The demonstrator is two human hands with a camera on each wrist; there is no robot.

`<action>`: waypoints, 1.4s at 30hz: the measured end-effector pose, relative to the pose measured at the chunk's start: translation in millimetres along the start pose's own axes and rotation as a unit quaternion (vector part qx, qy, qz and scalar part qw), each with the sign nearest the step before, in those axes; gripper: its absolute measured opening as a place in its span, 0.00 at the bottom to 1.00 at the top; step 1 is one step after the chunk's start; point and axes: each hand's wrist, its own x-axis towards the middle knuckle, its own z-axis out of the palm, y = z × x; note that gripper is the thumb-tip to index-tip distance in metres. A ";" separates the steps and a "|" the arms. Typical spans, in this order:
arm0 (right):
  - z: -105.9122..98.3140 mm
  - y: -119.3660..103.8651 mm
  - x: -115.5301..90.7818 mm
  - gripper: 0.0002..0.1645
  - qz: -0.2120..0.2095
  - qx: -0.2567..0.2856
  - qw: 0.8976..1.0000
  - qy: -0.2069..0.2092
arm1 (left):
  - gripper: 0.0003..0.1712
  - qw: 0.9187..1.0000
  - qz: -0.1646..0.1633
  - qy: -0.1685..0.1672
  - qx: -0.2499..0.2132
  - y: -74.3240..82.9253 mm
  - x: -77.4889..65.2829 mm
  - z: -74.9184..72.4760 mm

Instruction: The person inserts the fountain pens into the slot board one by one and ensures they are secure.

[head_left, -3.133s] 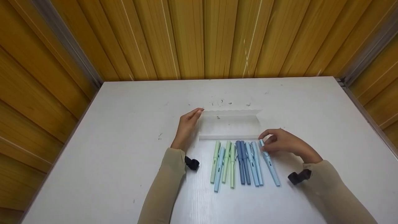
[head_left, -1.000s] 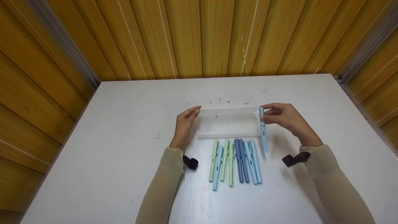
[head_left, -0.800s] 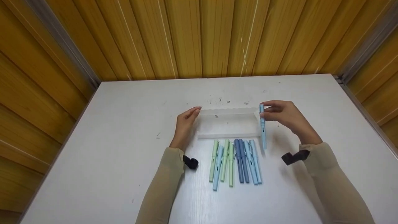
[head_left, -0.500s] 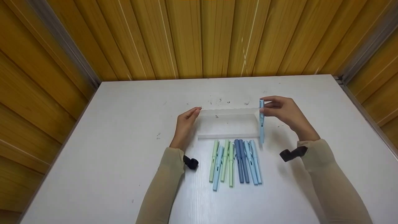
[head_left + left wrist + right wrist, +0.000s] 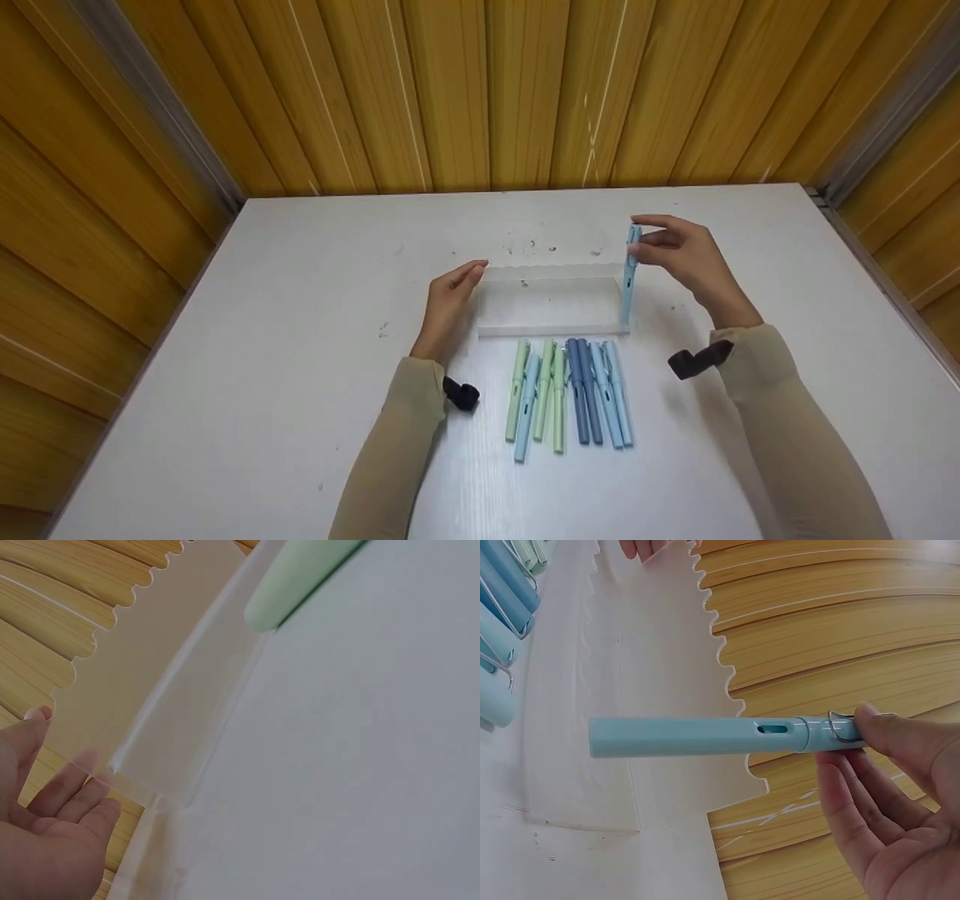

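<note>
My right hand (image 5: 688,261) pinches a light blue pen (image 5: 705,737) near its clip, between thumb and fingertips. In the head view this pen stands nearly upright at the right end of a clear plastic box (image 5: 551,330), its lower end over the front right corner. My left hand (image 5: 450,304) holds the box's back left corner. The left wrist view shows the thumb by the scalloped flap (image 5: 142,667) and fingertips partly behind the clear sheet. In front of the box lie green pens (image 5: 517,394), dark blue pens (image 5: 578,397) and other light blue pens (image 5: 606,401), side by side.
A white table (image 5: 262,360) with small dark marks carries everything. Yellow wood-look panels (image 5: 450,97) rise behind and at both sides. A black wrist camera (image 5: 697,361) juts from the right sleeve, and another black camera (image 5: 461,394) from the left.
My right hand has lifted the light blue pen from the right of the row, carried it away from me and brought it over the box's right end. The left hand has stayed at the box.
</note>
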 end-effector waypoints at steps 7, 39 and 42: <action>1.1 -0.7 5.0 0.31 0.005 0.000 1.000 0.007 | 0.21 1.000 0.006 0.005 -0.007 2.5 0.2 -0.8; 9.4 12.4 14.2 0.31 0.029 -0.012 1.000 -0.005 | 0.21 1.000 0.007 0.001 0.002 3.7 -3.2 -0.6; 11.1 15.3 15.0 0.31 0.026 -0.012 1.000 -0.007 | 0.21 1.000 0.005 0.001 0.000 3.5 -3.8 -1.3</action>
